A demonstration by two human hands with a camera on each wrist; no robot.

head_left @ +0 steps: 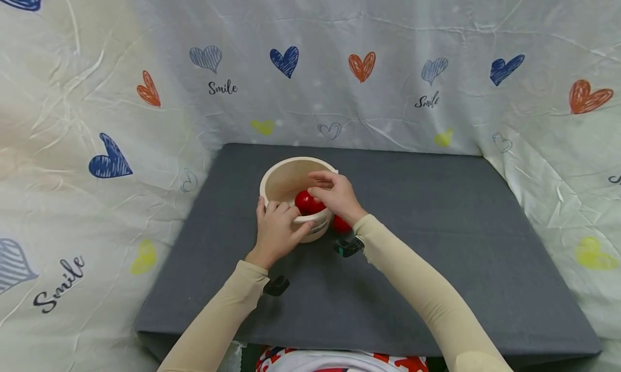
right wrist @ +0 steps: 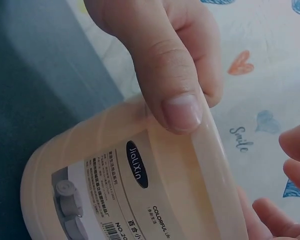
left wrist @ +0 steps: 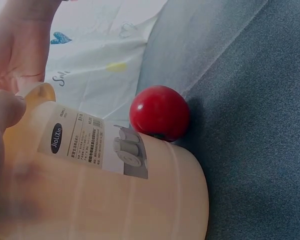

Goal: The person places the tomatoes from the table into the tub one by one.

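Note:
A cream plastic bucket (head_left: 283, 179) with a printed label (left wrist: 90, 145) stands upright on the table. At its near left rim my left hand (head_left: 276, 229) holds on, the thumb (right wrist: 182, 112) on the outer wall close to the rim. Over the bucket's right side reaches my right hand (head_left: 337, 194), fingers extended and apart. Just below its thumb, red tomatoes (head_left: 304, 202) lie inside, partly covered by the hand. In the right wrist view nothing shows between the right fingertips (right wrist: 295, 142). Another tomato (left wrist: 160, 112) rests on the table against the bucket's right side.
The dark grey cloth-covered table (head_left: 436, 226) runs out to both sides of the bucket. White sheets with printed hearts (head_left: 361, 67) hang behind and beside it. Each wrist wears a black strapped device (head_left: 349, 247).

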